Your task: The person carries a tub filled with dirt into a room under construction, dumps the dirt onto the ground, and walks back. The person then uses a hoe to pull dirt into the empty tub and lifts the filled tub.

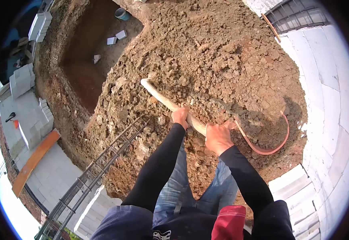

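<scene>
Both hands grip a long pale wooden handle (158, 95) that slants across the view, its rounded free end at upper left. My left hand (180, 117) is wrapped round it near the middle. Lower down to the right, my right hand (217, 138) is closed round it too. Just past my right hand, a curved reddish rim (262, 151) lies over dark, shaded soil. It looks like part of the tool's head, but I cannot tell its exact kind. Loose brown soil (222, 68) heaps around and beyond the tool.
A deep pit (78, 64) opens at upper left, with a bucket (122, 14) and white blocks (121, 35) in it. A rebar cage (90, 178) lies at lower left, near an orange-brown board (36, 162). A white block wall (322, 100) borders the right side.
</scene>
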Demonstrator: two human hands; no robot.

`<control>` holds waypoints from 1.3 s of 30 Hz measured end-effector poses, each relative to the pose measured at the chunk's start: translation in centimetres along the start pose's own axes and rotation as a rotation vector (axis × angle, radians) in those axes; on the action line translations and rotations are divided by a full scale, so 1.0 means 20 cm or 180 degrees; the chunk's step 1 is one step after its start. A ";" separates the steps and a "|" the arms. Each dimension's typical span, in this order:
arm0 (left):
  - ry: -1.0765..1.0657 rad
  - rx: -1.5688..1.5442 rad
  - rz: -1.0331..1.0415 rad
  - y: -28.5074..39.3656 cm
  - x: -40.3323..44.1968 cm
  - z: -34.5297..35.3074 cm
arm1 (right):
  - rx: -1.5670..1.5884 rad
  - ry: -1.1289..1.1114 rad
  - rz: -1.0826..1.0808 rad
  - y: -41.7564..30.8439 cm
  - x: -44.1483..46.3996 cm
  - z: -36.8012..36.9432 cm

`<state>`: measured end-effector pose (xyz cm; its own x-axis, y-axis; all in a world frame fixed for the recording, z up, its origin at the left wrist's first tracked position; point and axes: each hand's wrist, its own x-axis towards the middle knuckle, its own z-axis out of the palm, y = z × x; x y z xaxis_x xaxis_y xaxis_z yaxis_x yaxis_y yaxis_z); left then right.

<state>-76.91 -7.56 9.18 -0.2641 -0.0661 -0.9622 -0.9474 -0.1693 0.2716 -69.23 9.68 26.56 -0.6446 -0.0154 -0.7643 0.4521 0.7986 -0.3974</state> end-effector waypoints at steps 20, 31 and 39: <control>-0.0409 0.0874 -0.0328 -0.46 -0.96 0.19 | 0.1976 0.0420 0.1005 0.29 -1.55 0.31; -0.0215 0.4766 -0.0199 0.91 -0.14 -1.00 | 0.3966 0.0356 0.0039 -0.43 -0.90 0.08; -0.0467 0.3475 -0.0226 0.90 -0.21 -1.06 | 0.2894 0.0804 0.3780 0.29 -1.51 1.71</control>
<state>-89.03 -31.10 18.39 -0.1531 0.0389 -0.9874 -0.5924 0.7962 0.1232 -26.04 -5.80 30.03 0.3135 0.5266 -0.7902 0.9243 -0.3598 0.1269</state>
